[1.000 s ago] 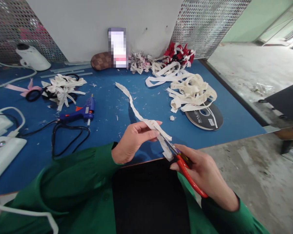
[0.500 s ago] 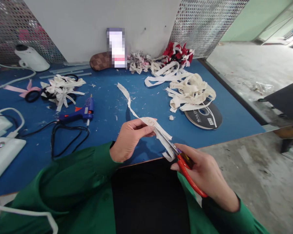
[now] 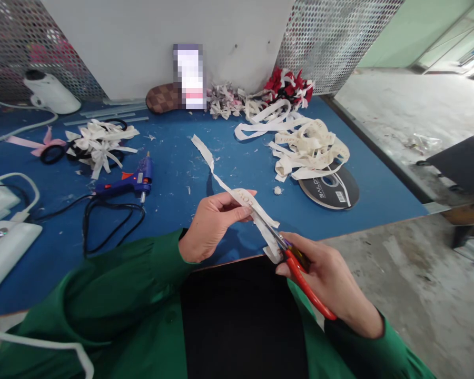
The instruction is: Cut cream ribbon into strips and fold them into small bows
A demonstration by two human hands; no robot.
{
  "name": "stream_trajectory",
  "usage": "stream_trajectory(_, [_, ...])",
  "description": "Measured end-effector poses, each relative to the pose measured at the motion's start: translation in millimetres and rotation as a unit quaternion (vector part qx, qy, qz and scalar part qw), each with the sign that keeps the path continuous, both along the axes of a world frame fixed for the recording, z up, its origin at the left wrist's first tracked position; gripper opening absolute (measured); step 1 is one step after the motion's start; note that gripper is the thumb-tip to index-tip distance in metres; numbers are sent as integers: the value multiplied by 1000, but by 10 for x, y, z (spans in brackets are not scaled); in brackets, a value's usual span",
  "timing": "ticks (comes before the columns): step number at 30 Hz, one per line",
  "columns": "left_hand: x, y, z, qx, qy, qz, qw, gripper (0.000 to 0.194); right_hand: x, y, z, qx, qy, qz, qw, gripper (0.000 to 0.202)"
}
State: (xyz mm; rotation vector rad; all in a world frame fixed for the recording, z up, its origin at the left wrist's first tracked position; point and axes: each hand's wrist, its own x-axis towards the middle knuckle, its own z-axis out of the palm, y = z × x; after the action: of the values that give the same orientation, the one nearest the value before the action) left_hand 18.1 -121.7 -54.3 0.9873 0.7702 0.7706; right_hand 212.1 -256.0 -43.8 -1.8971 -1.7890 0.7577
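Note:
Between thumb and fingers, my left hand (image 3: 217,223) pinches a cream printed ribbon (image 3: 204,151). One end of the ribbon reaches away over the blue table, and the other end runs toward my right hand. My right hand (image 3: 324,271) grips red-handled scissors (image 3: 307,289), their blades lying along the ribbon between the two hands. A strip of ribbon hangs curled beneath the blades. Something yellow and purple, partly hidden by my fingers, shows beside the scissor handle; I cannot make it out.
A pile of cream ribbon (image 3: 310,145) overlaps a black spool (image 3: 342,189) at right. On the left are a blue glue gun (image 3: 136,181), white bows with black hair ties (image 3: 100,142) and white power strips (image 3: 10,247). A blurred phone (image 3: 189,76) leans at the back beside red bows (image 3: 288,87).
The ribbon's far end has shifted slightly right, and more of its print shows by my left thumb. Both hands stay almost in place, the scissors still along the ribbon.

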Motion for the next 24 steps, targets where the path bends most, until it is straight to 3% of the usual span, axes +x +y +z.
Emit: stream_trajectory(24, [-14,-24,-27,3,5,-33,999,41,-13,19,-10,0,-1,1,1000,38])
